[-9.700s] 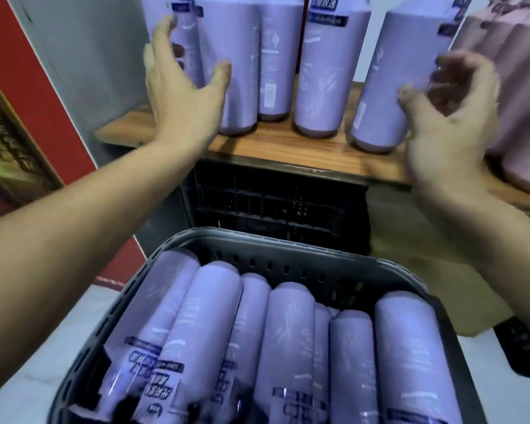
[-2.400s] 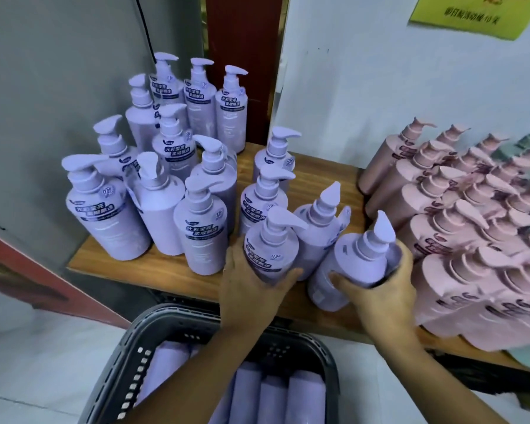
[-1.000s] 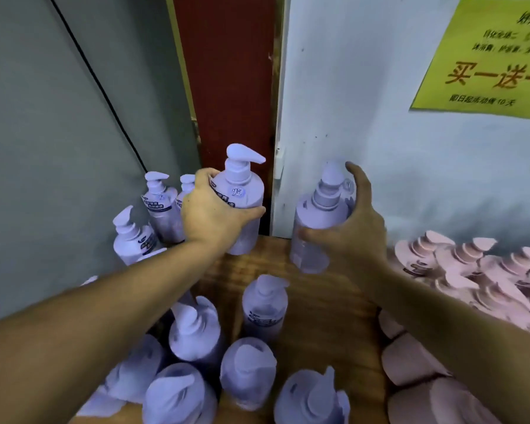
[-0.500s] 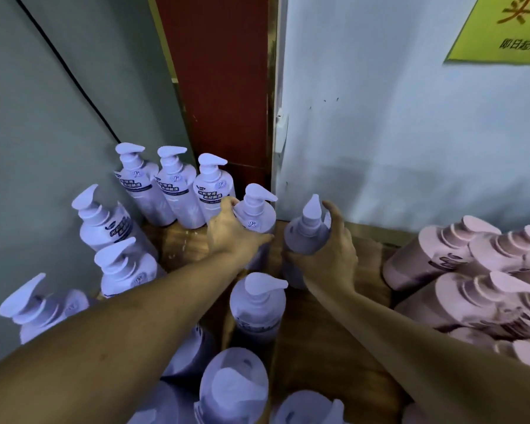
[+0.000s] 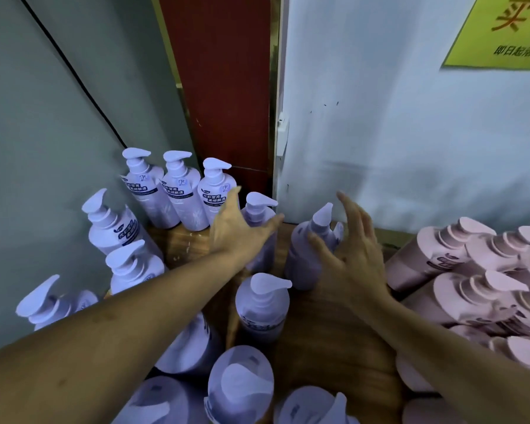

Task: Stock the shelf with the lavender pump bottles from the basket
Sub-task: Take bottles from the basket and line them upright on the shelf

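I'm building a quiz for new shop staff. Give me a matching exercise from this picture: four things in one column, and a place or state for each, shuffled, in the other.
Things
1. yellow sign
2. pink pump bottles
3. black cable
4. right hand

Places or states
A. open, fingers spread, by a lavender pump bottle
B. crowded at the right end of the wooden shelf
C. slanting across the grey wall, left
D. high on the white wall, right

Pairs: 1-D, 2-B, 3-C, 4-A
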`<action>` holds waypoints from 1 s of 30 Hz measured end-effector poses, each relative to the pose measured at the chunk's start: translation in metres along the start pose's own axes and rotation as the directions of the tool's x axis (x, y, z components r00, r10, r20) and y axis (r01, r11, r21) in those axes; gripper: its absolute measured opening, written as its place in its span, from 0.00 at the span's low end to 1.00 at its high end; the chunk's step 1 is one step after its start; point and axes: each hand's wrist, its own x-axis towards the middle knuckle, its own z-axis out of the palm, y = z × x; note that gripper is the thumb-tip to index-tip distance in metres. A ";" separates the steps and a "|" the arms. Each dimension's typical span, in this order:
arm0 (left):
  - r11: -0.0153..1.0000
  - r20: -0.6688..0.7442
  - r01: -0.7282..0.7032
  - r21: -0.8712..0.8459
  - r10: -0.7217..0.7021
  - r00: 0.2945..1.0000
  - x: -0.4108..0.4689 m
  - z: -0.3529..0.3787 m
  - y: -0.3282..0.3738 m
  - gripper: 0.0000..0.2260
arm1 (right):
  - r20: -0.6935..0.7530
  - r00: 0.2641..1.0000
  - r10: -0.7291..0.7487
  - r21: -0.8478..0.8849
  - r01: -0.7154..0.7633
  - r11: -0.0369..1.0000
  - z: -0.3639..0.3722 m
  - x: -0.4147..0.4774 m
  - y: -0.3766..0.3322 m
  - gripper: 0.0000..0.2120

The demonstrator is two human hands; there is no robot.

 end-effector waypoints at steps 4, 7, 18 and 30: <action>0.813 0.237 -0.538 0.222 0.490 0.839 0.012 -0.029 0.007 0.25 | 0.391 0.821 -0.415 -0.181 0.511 0.840 -0.029 0.043 0.004 0.23; 0.719 0.361 -0.622 0.310 0.516 0.777 0.026 -0.034 0.014 0.18 | 0.605 0.638 -0.476 -0.215 0.707 0.674 -0.037 0.065 0.004 0.18; 0.779 0.286 -0.571 0.258 0.503 0.816 0.029 -0.030 0.014 0.13 | 0.590 0.761 -0.271 -0.369 0.552 0.748 -0.025 0.080 -0.015 0.15; 0.809 0.232 -0.515 0.284 0.464 0.855 0.026 -0.026 0.013 0.07 | 0.511 0.823 -0.248 -0.221 0.404 0.887 -0.008 0.071 -0.016 0.12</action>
